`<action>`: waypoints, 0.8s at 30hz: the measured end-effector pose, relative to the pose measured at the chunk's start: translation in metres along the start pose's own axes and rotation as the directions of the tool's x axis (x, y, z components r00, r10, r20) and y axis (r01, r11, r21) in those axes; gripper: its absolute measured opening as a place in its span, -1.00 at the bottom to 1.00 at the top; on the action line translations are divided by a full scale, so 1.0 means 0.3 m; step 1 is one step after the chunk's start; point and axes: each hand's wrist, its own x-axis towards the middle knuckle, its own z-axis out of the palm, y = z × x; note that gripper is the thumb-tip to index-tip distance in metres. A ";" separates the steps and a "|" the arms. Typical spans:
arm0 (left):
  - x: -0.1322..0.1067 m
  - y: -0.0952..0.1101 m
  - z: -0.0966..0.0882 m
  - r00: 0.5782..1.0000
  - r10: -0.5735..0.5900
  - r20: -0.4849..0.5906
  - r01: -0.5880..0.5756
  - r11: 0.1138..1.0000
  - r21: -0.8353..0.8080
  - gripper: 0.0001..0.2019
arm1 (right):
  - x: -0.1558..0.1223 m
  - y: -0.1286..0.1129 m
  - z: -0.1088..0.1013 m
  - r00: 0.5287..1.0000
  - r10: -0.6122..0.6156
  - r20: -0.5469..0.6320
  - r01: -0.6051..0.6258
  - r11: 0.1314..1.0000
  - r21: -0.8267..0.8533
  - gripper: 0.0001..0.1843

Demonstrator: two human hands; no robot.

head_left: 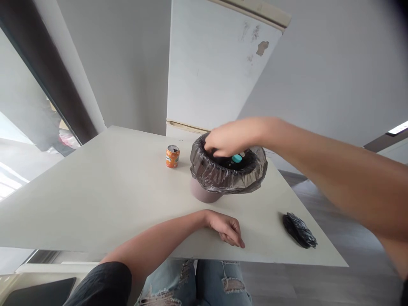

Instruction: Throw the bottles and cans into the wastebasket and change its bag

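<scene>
My right hand [226, 138] reaches over the mouth of a trash bin [205, 191] lined with a dark plastic bag [223, 180]. Its fingers bend down inside the rim, with a gap between thumb and fingers, and I see nothing held there. Inside the liner, close to that hand, lies a turquoise round cap-like piece [236, 158] among small bits. My left hand [225, 228] rests on the table in front of the bin, fingers curled in, plainly holding nothing. An orange soda can [172, 157] stands upright left of the bin, its top open.
The white table [95, 191] reaches my legs in ripped jeans [207, 282]. A folded black plastic bundle [299, 230] lies near its right edge. Behind the table stands a white fridge [210, 63] with peeled marks. A window or glass door is at the left.
</scene>
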 end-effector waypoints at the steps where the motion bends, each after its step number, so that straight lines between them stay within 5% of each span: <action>1: 0.000 0.002 0.000 1.000 -0.003 -0.004 0.003 1.000 0.003 -0.43 | -0.012 -0.012 -0.031 0.998 -0.007 -0.061 0.007 1.000 0.003 -0.92; 7: 0.003 -0.006 -0.006 1.000 -0.006 0.018 0.006 1.000 0.005 -0.43 | 0.090 -0.122 -0.134 0.877 -0.089 -0.471 0.122 0.992 0.038 -0.78; 10: 0.004 -0.012 -0.010 1.000 -0.012 0.019 0.012 1.000 0.008 -0.42 | 0.238 -0.192 -0.137 0.898 -0.123 -0.422 0.149 0.988 0.029 -0.50; 14: 0.002 -0.005 -0.008 1.000 -0.027 0.007 0.027 1.000 0.017 -0.42 | 0.412 -0.269 -0.122 0.963 -0.025 -0.268 0.035 0.999 0.035 -0.09; 21: 0.003 -0.002 -0.006 1.000 0.019 0.006 -0.019 1.000 0.004 -0.43 | 0.588 -0.311 -0.125 0.983 0.095 -0.156 -0.086 0.994 0.062 -0.44; 24: 0.005 -0.010 -0.011 1.000 0.013 0.015 -0.013 1.000 0.010 -0.42 | 0.615 -0.294 -0.099 0.967 0.081 -0.240 -0.045 0.987 0.152 -0.62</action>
